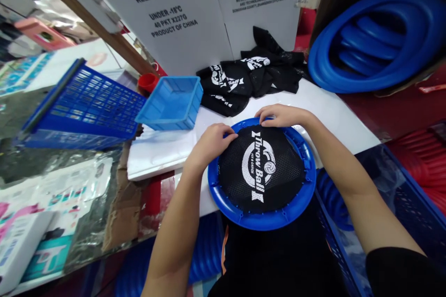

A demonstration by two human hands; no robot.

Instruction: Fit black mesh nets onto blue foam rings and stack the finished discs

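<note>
A blue plastic ring (225, 202) rests at the table's front edge, against my lap. Across it lies a round black mesh cloth (230, 174) with a white "Throw Ball" print, its edge meeting small pegs around the ring. My left hand (216, 143) is closed at the upper left rim, thumb and fingers pinching the mesh edge. At the top of the rim, my right hand (283, 115) has its fingers bent and pressed together on the cloth's edge. Behind the ring is a loose pile of black mesh cloths (256, 76) with the same print.
A light blue tray (170, 123) stands left of the pile, beside a tilted dark blue basket (76, 137). Stacked blue rings (320, 76) fill a box at the upper right. A printed carton panel (195, 51) rises behind. Red rings (418, 169) lie at the lower right.
</note>
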